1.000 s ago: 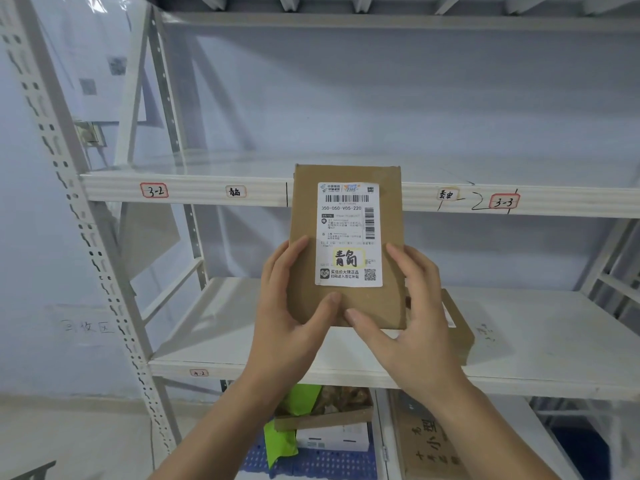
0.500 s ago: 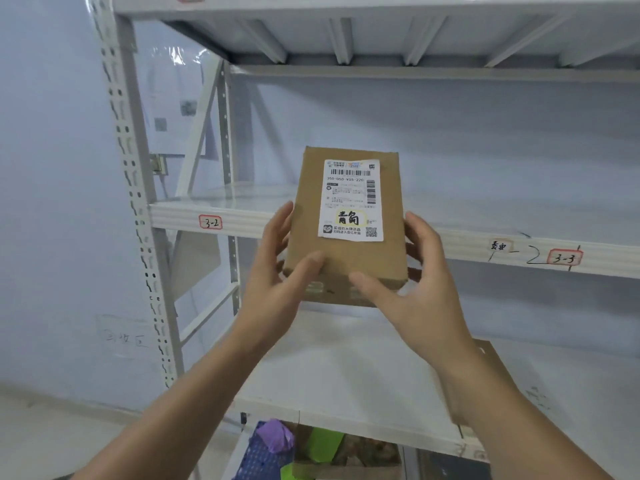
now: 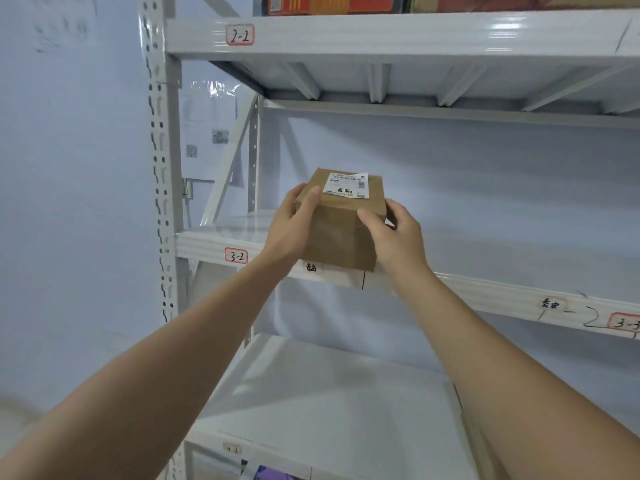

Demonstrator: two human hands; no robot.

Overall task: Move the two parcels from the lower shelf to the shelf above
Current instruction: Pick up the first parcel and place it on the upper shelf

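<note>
A brown cardboard parcel [image 3: 341,233] with a white shipping label on top is held at the front edge of the upper shelf [image 3: 214,242] marked 3-2. My left hand [image 3: 289,225] grips its left side and my right hand [image 3: 394,233] grips its right side. The parcel lies flat, label up, its near face overhanging the shelf's front lip. The lower shelf [image 3: 329,403] below shows bare white surface. The second parcel is hidden behind my right forearm or out of sight.
A perforated white upright [image 3: 161,168] bounds the rack on the left. The shelf marked 2-2 [image 3: 381,32] above carries red and brown boxes [image 3: 329,3]. Papers in plastic hang on the wall behind [image 3: 207,133]. Coloured items lie under the lower shelf [image 3: 270,474].
Both hands have raised the parcel from in front of the lower shelf, tipped it from upright to flat, and brought it forward onto the edge of the 3-2 shelf.
</note>
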